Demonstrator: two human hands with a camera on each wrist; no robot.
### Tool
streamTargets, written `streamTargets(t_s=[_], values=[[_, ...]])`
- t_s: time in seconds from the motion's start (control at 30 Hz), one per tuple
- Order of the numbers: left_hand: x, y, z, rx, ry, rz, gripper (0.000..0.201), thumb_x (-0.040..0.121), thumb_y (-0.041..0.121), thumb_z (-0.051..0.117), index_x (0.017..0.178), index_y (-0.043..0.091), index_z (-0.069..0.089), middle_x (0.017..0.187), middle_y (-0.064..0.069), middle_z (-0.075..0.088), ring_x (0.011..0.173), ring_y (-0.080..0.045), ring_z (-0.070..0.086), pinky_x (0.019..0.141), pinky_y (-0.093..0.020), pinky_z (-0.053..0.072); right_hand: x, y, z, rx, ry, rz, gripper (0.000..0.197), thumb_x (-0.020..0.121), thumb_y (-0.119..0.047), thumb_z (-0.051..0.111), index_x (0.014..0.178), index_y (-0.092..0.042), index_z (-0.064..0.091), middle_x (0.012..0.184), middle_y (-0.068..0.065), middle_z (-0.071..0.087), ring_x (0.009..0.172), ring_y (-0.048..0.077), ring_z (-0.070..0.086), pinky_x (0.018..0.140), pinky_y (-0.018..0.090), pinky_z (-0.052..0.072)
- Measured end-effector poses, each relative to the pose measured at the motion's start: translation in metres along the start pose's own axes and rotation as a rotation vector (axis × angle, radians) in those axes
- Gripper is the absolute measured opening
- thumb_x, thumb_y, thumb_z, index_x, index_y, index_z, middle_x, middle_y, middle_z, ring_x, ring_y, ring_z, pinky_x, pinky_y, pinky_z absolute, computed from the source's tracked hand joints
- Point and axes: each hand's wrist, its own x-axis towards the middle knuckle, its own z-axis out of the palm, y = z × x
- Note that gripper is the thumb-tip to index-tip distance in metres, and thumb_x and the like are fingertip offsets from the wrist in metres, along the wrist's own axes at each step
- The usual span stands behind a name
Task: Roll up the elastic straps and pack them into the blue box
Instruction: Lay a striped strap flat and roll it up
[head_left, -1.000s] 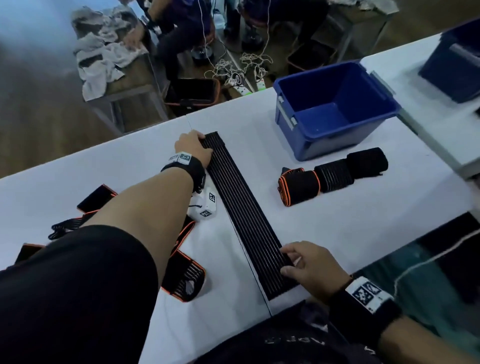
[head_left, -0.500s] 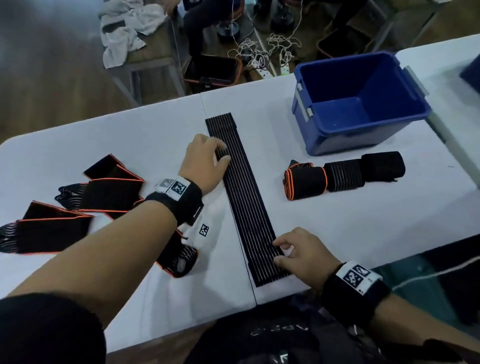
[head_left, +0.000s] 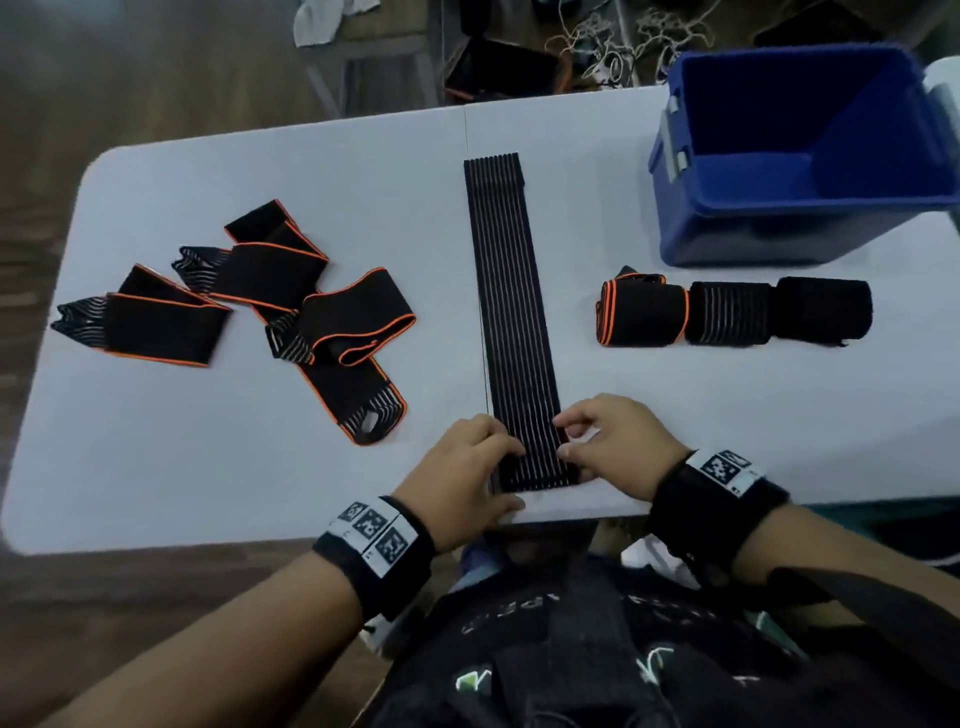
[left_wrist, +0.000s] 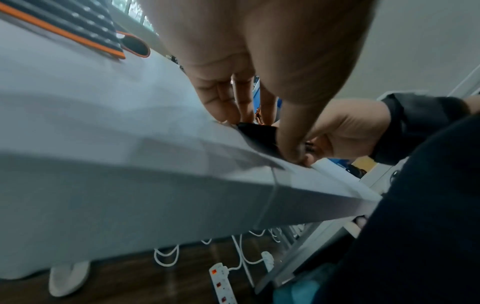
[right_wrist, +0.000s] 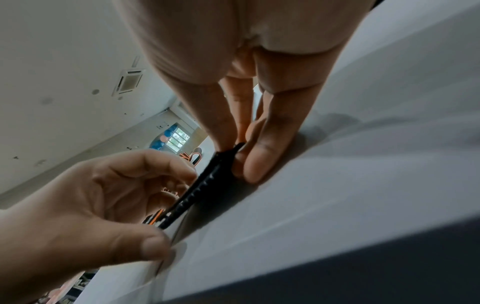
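At the near edge of the white table (head_left: 208, 467) my left hand (head_left: 462, 478) and my right hand (head_left: 618, 447) sat at either side of the near end of the flat striped strap (head_left: 511, 312). My left fingers were curled over the strap's left edge with the thumb beneath on the table's lip, pinching the corner; the left wrist view showed the thumb (left_wrist: 291, 131) pressed against the black end of the strap (left_wrist: 257, 133). My right hand pinched the strap's right edge between thumb and fingers, and in the right wrist view the strap's end (right_wrist: 207, 185) stood lifted a little off the table, caught between my right fingers (right_wrist: 262, 148) and my left hand (right_wrist: 109, 205). From my hands the strap ran straight away from me along the table's middle seam, lying flat, its far end stopping short of the far edge. To my left lay a loose heap of unrolled orange-edged straps (head_left: 291, 296), some overlapping one another. To my right, well apart from the flat strap, three rolled straps (head_left: 732, 312) lay end to end in a row, the nearest to the middle trimmed in orange. Just beyond them stood the blue box (head_left: 691, 218), open at the top, near the far right corner of the table; I could not tell whether anything lay inside it.
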Motion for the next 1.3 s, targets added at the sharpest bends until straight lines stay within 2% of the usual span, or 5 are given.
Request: streamTargets(t_s=[0.17,0.43,0.73,1.0,1.3], values=[[-0.007,0.008,0.009,-0.002,0.155,0.000,0.039,0.081,0.024,0.058,0.117,0.013,0.067,0.115,-0.004,0.066,0.104,-0.023,0.060,0.093,-0.035,0.050,-0.006,-0.011,-0.011,-0.120,-0.095,-0.046,0.054,0.070,-0.041,0.087,0.118,-0.024,0.068,0.108,-0.006,0.063,0.091,0.003,0.064,0.091,0.031,0.054],[-0.003,0.012,0.001,-0.244,0.271,-0.326,0.032,0.090,0.018,0.071,0.121,0.023,0.064,0.092,0.009,0.071,0.085,-0.010,0.069,0.085,-0.028,0.055,-0.014,-0.014,-0.008,-0.198,-0.102,-0.092,0.011,0.088,-0.026,0.070,0.097,-0.020,0.073,0.083,-0.002,0.067,0.067,0.007,0.061,0.072,0.034,0.054],[0.014,0.008,0.000,-0.292,0.340,-0.462,0.027,0.083,0.022,0.077,0.107,0.024,0.065,0.093,0.010,0.065,0.083,-0.015,0.065,0.081,-0.036,0.057,-0.007,-0.019,0.001,-0.058,0.041,0.073,0.023,0.095,-0.024,0.061,0.079,-0.011,0.071,0.067,0.006,0.072,0.058,0.014,0.071,0.068,0.038,0.063],[0.022,0.011,-0.002,-0.066,0.248,-0.382,0.017,0.090,0.024,0.072,0.106,0.019,0.069,0.101,0.005,0.062,0.095,-0.012,0.057,0.080,-0.016,0.036,-0.001,-0.025,0.002,-0.202,0.031,0.147,0.025,0.093,-0.030,0.064,0.078,-0.011,0.066,0.063,0.006,0.072,0.059,0.019,0.072,0.069,0.038,0.062],[0.009,0.008,0.004,0.181,0.203,-0.140,0.046,0.083,0.046,0.076,0.116,0.013,0.073,0.124,0.000,0.056,0.107,-0.022,0.051,0.095,-0.032,0.045,0.000,-0.028,0.005,-0.418,0.049,-0.045,0.025,0.092,-0.027,0.065,0.114,-0.018,0.056,0.098,0.003,0.067,0.097,0.023,0.062,0.087,0.039,0.052]])
